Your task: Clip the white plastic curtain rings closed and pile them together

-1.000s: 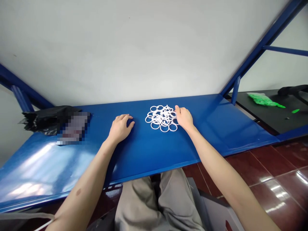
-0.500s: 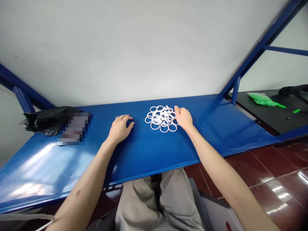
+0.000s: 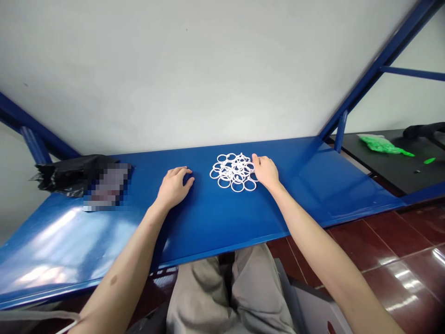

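A pile of white rings [image 3: 238,186], several of them overlapping, lies on the blue tabletop [image 3: 215,227]. At the right edge of this pile rests my right hand [image 3: 266,171], its thumb against the outermost rings and partly covering one. Its fingers are loosely laid on the table and grip nothing that I can see. To the left of the rings, with a gap of bare blue surface between, my left hand [image 3: 174,186] lies on the table. Its thumb and forefinger are apart, the fingers slightly bent, with nothing held.
A crumpled black plastic bag [image 3: 62,174] lies at the table's left end, beside a blurred-out flat item [image 3: 108,185]. Blue frame bars [image 3: 378,65] rise at both ends. A bag of green pieces [image 3: 380,144] sits on a black table [image 3: 392,171] at right. A pale wall stands behind.
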### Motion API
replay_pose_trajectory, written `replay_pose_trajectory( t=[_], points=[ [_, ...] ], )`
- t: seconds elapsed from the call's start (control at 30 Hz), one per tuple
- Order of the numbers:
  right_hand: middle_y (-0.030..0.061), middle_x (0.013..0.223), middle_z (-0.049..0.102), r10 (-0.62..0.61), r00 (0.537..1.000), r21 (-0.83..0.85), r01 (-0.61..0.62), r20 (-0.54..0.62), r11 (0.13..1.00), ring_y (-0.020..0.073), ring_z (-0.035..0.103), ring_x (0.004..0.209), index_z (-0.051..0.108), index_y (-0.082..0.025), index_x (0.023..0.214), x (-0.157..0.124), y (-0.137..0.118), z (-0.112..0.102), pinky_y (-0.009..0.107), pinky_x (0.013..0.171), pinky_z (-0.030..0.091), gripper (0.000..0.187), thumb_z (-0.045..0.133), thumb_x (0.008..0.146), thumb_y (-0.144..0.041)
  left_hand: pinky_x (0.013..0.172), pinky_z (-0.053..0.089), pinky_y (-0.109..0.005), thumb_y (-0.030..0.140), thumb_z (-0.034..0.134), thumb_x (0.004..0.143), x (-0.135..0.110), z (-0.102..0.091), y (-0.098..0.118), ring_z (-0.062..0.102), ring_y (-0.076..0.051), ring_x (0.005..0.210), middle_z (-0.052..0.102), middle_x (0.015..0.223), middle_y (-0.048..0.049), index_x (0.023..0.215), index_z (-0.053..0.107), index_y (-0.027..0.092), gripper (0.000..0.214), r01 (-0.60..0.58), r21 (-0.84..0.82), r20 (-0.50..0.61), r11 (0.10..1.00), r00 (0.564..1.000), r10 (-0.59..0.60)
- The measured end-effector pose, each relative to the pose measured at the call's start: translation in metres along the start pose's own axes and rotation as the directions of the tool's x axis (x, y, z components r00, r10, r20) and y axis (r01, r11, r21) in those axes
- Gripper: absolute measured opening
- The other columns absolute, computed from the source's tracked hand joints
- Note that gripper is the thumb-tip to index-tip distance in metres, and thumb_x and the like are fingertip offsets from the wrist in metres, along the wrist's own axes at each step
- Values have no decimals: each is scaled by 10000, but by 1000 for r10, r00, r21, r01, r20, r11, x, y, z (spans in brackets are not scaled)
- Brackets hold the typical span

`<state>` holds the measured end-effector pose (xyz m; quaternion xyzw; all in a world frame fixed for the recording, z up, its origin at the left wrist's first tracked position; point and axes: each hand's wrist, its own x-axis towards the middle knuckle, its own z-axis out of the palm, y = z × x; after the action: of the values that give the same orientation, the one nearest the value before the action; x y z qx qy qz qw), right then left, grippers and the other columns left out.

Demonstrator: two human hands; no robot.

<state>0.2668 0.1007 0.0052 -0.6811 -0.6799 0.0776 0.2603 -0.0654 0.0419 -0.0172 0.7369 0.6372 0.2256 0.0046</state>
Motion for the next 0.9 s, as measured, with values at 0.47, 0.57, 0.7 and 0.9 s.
replay_pose_trajectory(
  t=[0.47,0.57,0.7,0.9],
  points=[
    [197,990,750,-15,1000,-14,15,-10,1000,293,680,946,757,-160,885,1,2,2,356,796,450,736,183,1070,-581,1132,434,-512,388,490,953,0,-1,1,545,-341,1314,638,1394,-145,1197,666,178,367,1,-2,17,1000,1000,-1],
    [200,981,748,-18,1000,-26,17,-14,1000,300,685,953,759,-156,898,2,3,3,358,803,447,742,184,1068,-593,1131,435,-507,392,490,953,0,-1,1,548,-336,1312,641,1389,-140,1192,666,189,360,-5,-1,16,1000,1000,5],
    [197,976,748,-30,999,-26,29,-27,999,298,687,970,759,-153,926,3,6,6,353,822,448,757,176,1064,-615,1136,431,-503,395,490,949,0,-1,1,545,-331,1317,639,1389,-138,1195,663,189,365,-3,-2,15,1000,1000,3],
    [196,999,748,-37,999,-32,37,-17,999,297,679,967,757,-159,906,2,4,4,355,807,442,732,189,1071,-589,1134,434,-507,396,486,950,0,-1,2,543,-341,1315,639,1394,-139,1196,666,182,372,3,-3,18,1000,1000,-3]
  ],
)
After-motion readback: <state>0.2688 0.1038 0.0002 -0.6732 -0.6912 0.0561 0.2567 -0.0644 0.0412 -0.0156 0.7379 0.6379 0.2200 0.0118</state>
